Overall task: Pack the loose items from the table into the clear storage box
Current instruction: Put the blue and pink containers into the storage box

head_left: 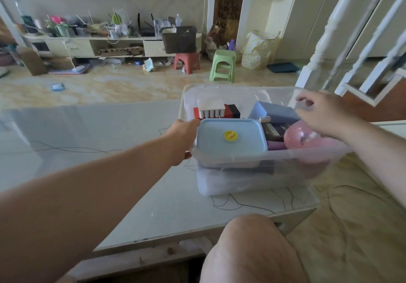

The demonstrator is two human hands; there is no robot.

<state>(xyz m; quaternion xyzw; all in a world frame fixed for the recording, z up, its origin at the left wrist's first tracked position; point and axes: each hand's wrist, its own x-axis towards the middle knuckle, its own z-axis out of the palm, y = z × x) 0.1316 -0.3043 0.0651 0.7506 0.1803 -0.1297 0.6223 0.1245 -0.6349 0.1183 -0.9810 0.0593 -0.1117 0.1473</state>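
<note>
The clear storage box (228,181) stands at the right end of the white table (92,142). Inside lie a light blue container with a yellow knob (230,138), a white ribbed block (211,108) on red and black boxes, a blue box (274,111), dark items and a pink ball (303,137). My left hand (182,140) grips the box's left rim. My right hand (323,113) hovers over the far right corner with curled fingers pinching at the rim; the view is blurred there.
My knee (250,249) is at the table's near edge. A white stair railing (351,41) rises at the right. Across the tiled floor stand a red stool (186,61) carrying a dark bin, a green stool (223,65) and a cluttered low shelf (87,38).
</note>
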